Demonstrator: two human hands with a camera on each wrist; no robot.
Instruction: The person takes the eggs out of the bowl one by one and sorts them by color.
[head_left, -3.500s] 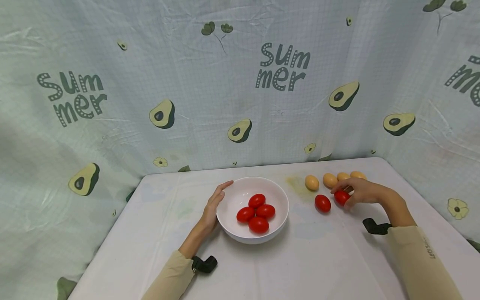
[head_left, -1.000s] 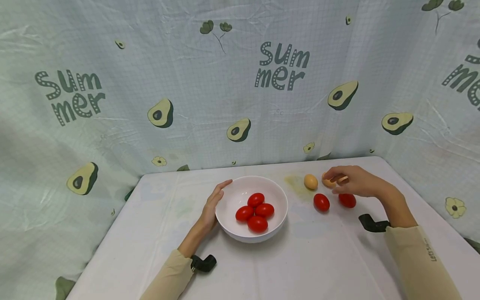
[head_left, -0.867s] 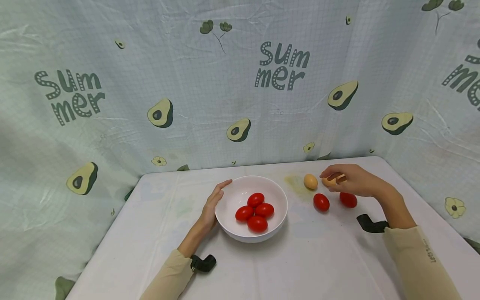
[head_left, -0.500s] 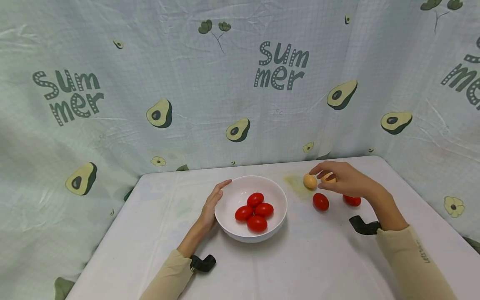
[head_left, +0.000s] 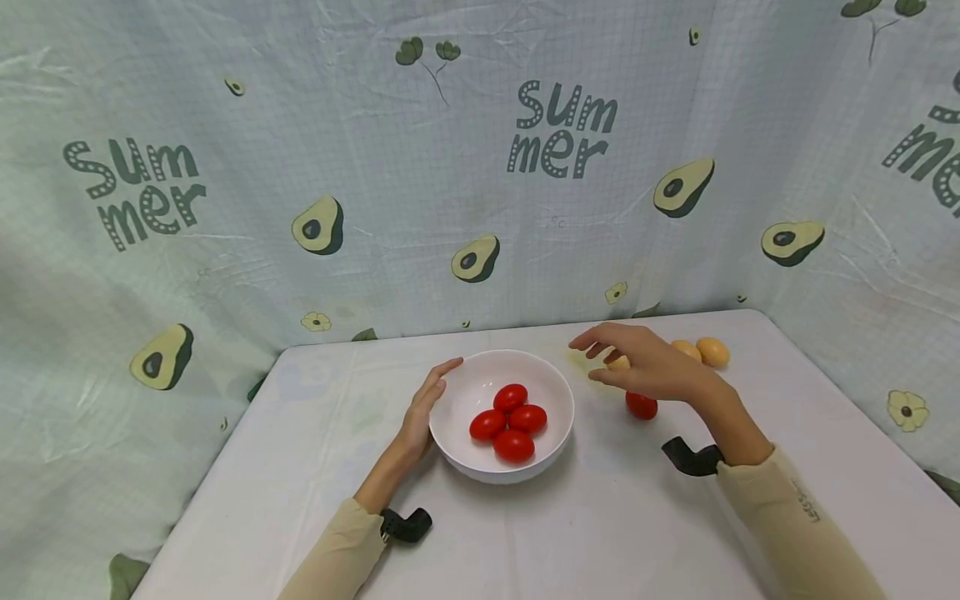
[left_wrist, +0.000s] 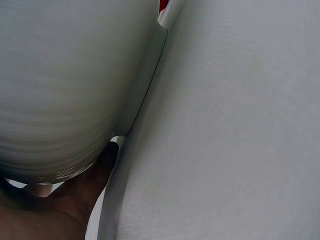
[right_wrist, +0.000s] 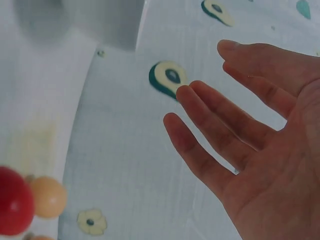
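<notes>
Presently, left hand (head_left: 420,421): lies against the left outer side of a round, glossy white bowl (head_left: 501,367), fingers fairly straight, pinching nothing.
Bowl contents: 4 smooth red ovals (head_left: 514,447) clustered on the bottom; the one nearest the person has its long axis roughly left to right.
Right hand (head_left: 637,360): fingers and thumb spread, holding nothing, raised over the white counter (head_left: 592,533), right of the bowl and apart from it.
Loose red oval (head_left: 641,407): on the counter, just to the person's side of the right hand; its top is covered in the head view, so I cannot tell its long axis.
Yellow ovals: 1 (head_left: 619,363) shows between the right thumb and fingers, behind them; 2 more (head_left: 713,352) lie beyond the wrist, to the right.
Nearer hand: right for the loose ovals, left for the bowl.
</notes>
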